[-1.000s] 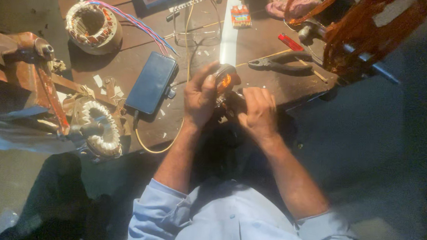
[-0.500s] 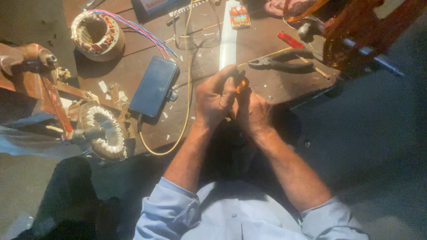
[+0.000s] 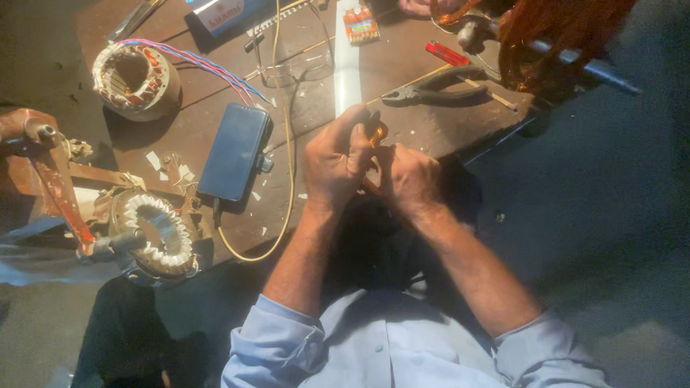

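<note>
My left hand [image 3: 335, 161] and my right hand [image 3: 408, 180] are pressed together over the near edge of a brown wooden table [image 3: 319, 84]. Both hands close around a small coil of copper wire [image 3: 376, 132] that shows orange between the fingers. Most of the coil is hidden inside the hands. A white strip [image 3: 345, 58] lies on the table just beyond my hands.
A dark phone [image 3: 236, 152] lies left of my hands, with a yellowish cable [image 3: 284, 168] looping past it. Two wound motor stators [image 3: 133, 80] [image 3: 155, 236], a hand-cranked winder [image 3: 47, 173], pliers [image 3: 443, 86], a red lighter [image 3: 446, 53] and a copper wire bundle [image 3: 554, 32] surround them.
My hands have closed tighter together around the copper coil and shifted slightly. The view has tilted, so the table sits a little differently in frame.
</note>
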